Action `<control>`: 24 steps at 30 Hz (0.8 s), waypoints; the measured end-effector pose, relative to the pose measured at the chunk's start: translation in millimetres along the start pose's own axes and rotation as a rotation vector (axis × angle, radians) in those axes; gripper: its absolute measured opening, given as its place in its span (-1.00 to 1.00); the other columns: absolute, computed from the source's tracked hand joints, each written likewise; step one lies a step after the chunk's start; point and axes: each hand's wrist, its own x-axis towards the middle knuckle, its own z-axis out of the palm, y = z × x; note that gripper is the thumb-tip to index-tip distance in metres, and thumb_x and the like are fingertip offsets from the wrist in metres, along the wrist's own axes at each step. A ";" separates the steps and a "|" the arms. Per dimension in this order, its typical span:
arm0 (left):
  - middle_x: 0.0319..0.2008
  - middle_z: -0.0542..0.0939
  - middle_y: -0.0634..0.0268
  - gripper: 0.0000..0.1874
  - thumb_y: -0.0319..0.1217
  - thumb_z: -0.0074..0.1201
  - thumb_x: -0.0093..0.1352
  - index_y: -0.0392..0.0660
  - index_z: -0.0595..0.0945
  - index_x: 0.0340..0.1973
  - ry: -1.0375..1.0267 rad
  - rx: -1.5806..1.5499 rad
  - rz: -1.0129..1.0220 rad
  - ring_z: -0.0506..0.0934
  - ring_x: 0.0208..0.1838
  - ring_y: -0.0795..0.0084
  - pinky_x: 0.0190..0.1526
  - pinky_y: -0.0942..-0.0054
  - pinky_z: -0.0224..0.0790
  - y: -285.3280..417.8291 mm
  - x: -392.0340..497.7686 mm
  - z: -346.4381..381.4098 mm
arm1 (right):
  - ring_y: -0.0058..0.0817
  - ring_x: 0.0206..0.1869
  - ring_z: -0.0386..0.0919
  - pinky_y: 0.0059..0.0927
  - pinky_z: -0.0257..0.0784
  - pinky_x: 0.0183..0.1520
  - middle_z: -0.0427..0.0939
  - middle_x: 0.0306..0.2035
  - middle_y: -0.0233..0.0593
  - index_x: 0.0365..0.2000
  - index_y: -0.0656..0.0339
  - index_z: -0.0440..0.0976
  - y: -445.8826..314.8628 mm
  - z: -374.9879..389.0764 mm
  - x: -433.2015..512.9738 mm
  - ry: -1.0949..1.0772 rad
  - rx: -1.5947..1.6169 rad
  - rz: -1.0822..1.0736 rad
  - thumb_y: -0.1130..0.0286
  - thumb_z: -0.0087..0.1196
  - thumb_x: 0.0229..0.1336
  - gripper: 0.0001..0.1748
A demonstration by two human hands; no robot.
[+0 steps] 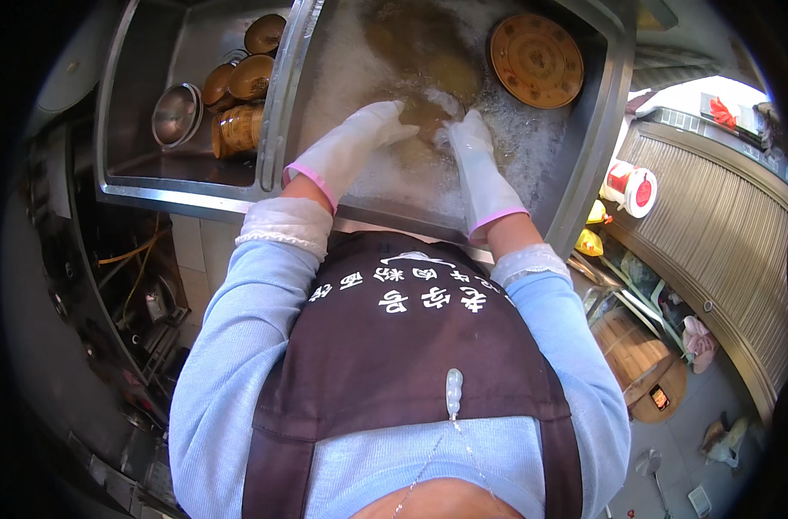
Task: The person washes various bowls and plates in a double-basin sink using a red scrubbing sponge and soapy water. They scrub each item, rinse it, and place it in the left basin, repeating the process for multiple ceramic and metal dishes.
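Both hands wear white rubber gloves with pink cuffs over the right basin of a stainless steel sink (578,162), which holds cloudy, foamy water. My left hand (368,133) has its thumb and fingers apart at the water, with nothing visible between them. My right hand (475,152) reaches into splashing water, its fingertips beside a blurred whitish thing (447,107) that may be a cloth or foam; its grip cannot be made out. Brownish round shapes (426,71) show dimly under the water. A brown patterned plate (536,60) lies at the basin's far right.
The left basin holds brown bowls (251,76), stacked metal bowls (176,115) and a stack of patterned bowls (238,131) on its side. A metal divider (283,97) separates the basins. A white bucket (640,192) and round wooden boards (656,389) are at right.
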 end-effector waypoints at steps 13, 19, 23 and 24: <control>0.09 0.72 0.05 -0.47 -0.54 0.22 0.35 -0.12 0.61 0.27 1.247 -0.497 0.508 0.68 0.16 0.05 0.20 0.23 0.55 -14.8 -61.4 -24.2 | -0.17 0.27 0.61 -0.27 0.52 0.37 0.58 0.26 0.08 0.44 0.21 0.29 -37.4 -60.6 -84.1 0.559 0.392 -1.063 0.66 0.28 0.06 -0.11; 0.13 0.70 0.05 -0.63 -0.46 0.17 0.49 -0.17 0.64 0.21 1.505 -0.947 0.367 0.68 0.15 0.17 0.21 0.29 0.54 -94.4 -78.0 -87.9 | -0.15 0.16 0.66 -0.21 0.56 0.28 0.62 0.18 0.14 0.32 0.37 0.40 -46.6 -79.7 -89.3 0.677 0.496 -0.955 0.18 0.26 0.36 -0.33; 0.00 0.73 -0.02 -0.62 -0.41 0.16 0.48 -0.28 0.59 0.18 1.470 -1.109 -0.329 0.76 -0.09 0.10 -0.01 0.25 0.68 -165.1 -74.8 -100.9 | -0.34 0.03 0.69 -0.35 0.59 0.16 0.67 0.07 0.03 0.22 0.41 0.49 -28.2 -67.5 -71.7 0.484 0.825 -0.718 0.34 0.14 0.47 -0.55; -0.01 0.72 -0.05 -0.60 -0.39 0.14 0.49 -0.31 0.55 0.20 1.318 -1.380 -0.379 0.77 -0.14 0.08 -0.07 0.26 0.72 -184.1 -69.9 -99.4 | -0.41 0.00 0.68 -0.41 0.58 0.14 0.68 0.04 -0.03 0.20 0.40 0.50 -21.6 -64.1 -66.1 0.383 0.886 -0.642 0.39 0.12 0.49 -0.60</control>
